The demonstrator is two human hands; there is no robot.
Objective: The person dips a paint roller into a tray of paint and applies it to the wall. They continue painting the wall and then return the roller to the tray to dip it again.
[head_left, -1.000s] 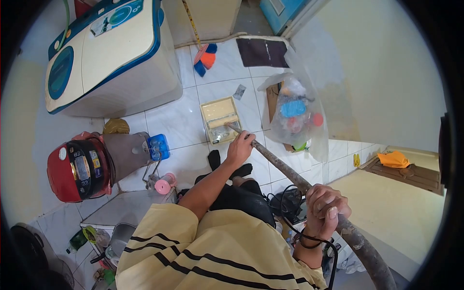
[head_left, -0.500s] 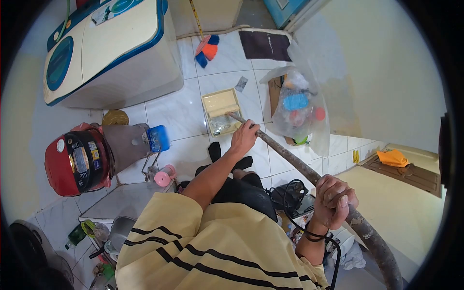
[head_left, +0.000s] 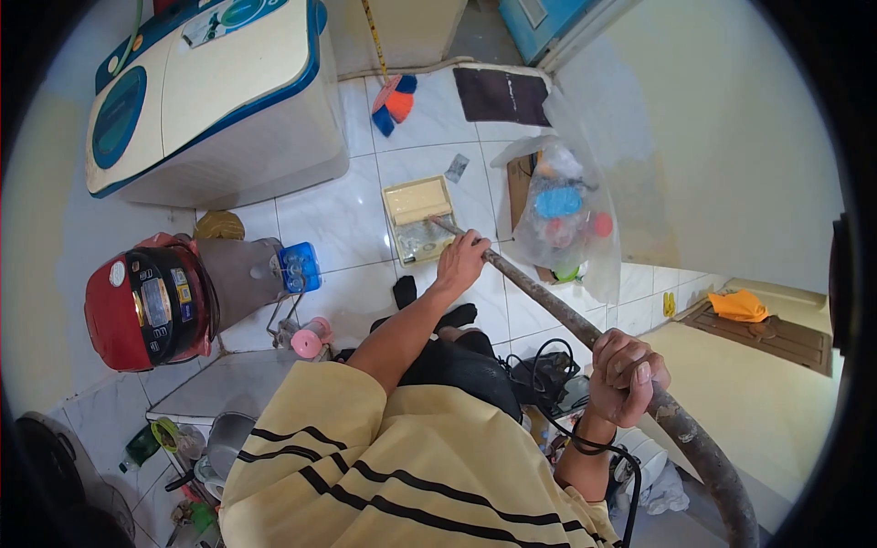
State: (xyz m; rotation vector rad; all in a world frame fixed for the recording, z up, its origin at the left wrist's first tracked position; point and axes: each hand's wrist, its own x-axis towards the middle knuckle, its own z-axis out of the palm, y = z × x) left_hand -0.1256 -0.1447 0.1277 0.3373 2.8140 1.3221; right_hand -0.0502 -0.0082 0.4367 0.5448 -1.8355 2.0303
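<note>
A long, worn pole (head_left: 557, 310) runs from the lower right up to a cream paint roller (head_left: 422, 202). The roller lies across a cream paint tray (head_left: 396, 245) on the tiled floor, in its far half, and a wet-looking patch shows in the near half. My left hand (head_left: 463, 261) is wrapped round the pole's thinner part, close to the tray. Farther back, my right hand (head_left: 627, 376) grips the thicker part in a closed fist. A black cable (head_left: 598, 447) loops by my right wrist.
A washing machine (head_left: 228, 100) stands at upper left, with a red rice cooker (head_left: 146, 306) below it. Right of the tray are a plastic bag of items (head_left: 566, 215) and a dark mat (head_left: 502, 96). A broom (head_left: 395, 105) rests beyond. My feet (head_left: 455, 317) are just before the tray.
The roller has shifted slightly away from me within the tray. My right hand has moved a little forward and left with the pole. Both hands keep their grip.
</note>
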